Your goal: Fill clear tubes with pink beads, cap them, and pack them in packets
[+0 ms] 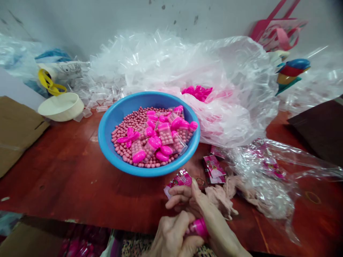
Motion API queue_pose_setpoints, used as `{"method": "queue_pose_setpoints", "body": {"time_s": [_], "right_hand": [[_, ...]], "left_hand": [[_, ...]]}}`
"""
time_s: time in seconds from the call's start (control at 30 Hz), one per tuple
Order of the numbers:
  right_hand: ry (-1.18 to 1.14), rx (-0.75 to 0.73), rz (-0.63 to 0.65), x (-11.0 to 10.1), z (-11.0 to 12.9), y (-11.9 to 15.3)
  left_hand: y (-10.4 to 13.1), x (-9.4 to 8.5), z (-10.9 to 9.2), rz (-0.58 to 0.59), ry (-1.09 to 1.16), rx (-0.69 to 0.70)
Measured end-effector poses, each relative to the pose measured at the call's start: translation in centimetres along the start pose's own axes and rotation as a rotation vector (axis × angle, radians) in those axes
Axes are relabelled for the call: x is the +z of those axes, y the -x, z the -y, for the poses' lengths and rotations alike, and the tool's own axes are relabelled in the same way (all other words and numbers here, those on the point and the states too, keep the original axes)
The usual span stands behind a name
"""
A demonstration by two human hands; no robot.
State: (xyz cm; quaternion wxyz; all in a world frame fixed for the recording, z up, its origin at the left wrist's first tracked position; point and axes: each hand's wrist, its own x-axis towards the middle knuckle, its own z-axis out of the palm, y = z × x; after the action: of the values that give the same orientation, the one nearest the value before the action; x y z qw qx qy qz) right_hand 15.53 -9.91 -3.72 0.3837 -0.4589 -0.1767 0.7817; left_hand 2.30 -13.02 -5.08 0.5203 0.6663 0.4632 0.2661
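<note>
A small clear tube of pink beads with a bright pink cap (198,227) is wrapped in the curled fingers of my left hand (173,232) near the table's front edge. My right hand (206,210) lies against its capped end, palm inward, fingers stretched out to the left and apart. Just beyond those fingertips lies a shiny pink printed packet (180,180). Above my hands, a blue basin (148,172) holds loose pink beads (125,125), several filled tubes with pink caps (165,134) and a few loose pink pieces (129,137).
Clear plastic bags (227,117) and a heap of clear empty tubes (107,89) stand behind the basin. A white bowl (63,107) is at left. Printed cards (214,168), a beige cloth (221,196) and crinkled plastic (268,189) lie at right. Cardboard boxes (18,132) flank the table (66,178).
</note>
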Motion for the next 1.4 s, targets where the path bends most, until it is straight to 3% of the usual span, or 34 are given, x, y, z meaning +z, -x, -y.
{"method": "queue_pose_setpoints", "body": {"time_s": [0.13,0.33,0.53,0.63,0.77,0.97,1.23,1.4], "right_hand": [[0.145,0.025,-0.034,0.4,-0.7,1.3],[0.414,0.013,-0.125,1.7,-0.2,4.1],[0.460,-0.056,-0.186,1.0,-1.0,3.1],[0.269,0.046,-0.154,1.0,-0.1,2.2],[-0.123,0.188,-0.017,1.3,1.7,1.3],[-0.227,0.177,0.037,1.2,1.5,0.5],[-0.168,0.220,0.020,0.8,0.6,0.2],[-0.115,0.208,-0.037,0.6,-0.4,0.4]], "left_hand": [[0.1,0.9,0.9,0.066,-0.199,0.277],[0.8,2.1,1.8,-0.025,-0.304,0.447],[0.2,2.1,1.9,0.026,-0.228,0.348],[-0.8,1.4,1.5,0.038,-0.031,0.305],[-1.9,0.1,0.6,0.120,0.244,0.082],[-2.0,-0.1,0.2,0.064,0.315,-0.060],[-1.7,0.1,0.3,0.105,0.243,-0.003],[-1.3,0.2,0.8,0.149,0.171,0.128]]}}
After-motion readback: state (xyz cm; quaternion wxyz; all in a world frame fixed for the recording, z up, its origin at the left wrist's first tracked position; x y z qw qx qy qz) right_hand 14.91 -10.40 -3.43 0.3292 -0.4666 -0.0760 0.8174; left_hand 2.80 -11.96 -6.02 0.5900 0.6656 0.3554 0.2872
